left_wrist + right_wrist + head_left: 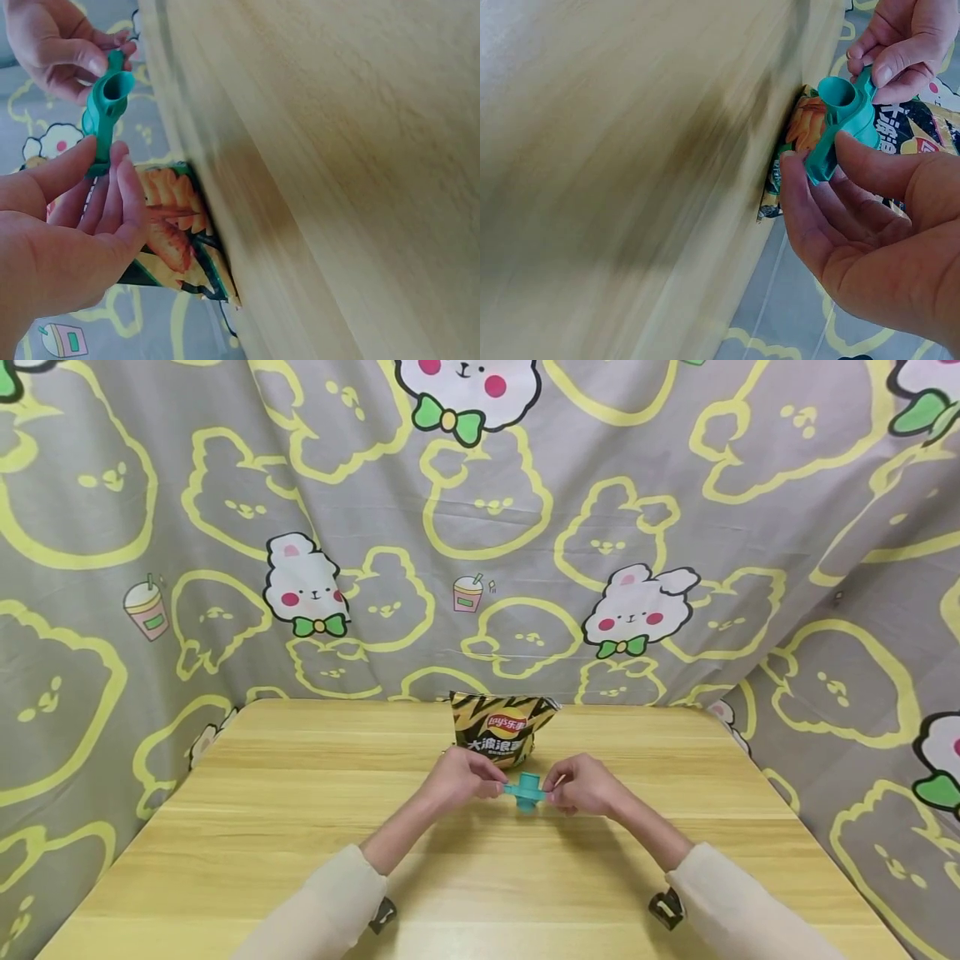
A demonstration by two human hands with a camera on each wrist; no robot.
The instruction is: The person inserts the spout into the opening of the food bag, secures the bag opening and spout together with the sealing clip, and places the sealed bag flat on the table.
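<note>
A teal plastic bag clip (528, 793) with a round, hollow spout at its middle is held up off the table between both hands. My left hand (461, 777) pinches its left end between thumb and fingers. At the opposite end, the thumb and fingers of my right hand (583, 785) pinch the bar. Both wrist views show the open mouth of the spout on the clip (105, 112), (855, 120). Just behind the hands stands a black and yellow Lay's chip bag (498, 727), upright and apart from the clip in the head view.
The light wooden table (300, 827) reaches back to a grey patterned curtain (495, 560), which also hangs along both sides. Dark wrist devices (666, 908) show under the cream sleeves (738, 902).
</note>
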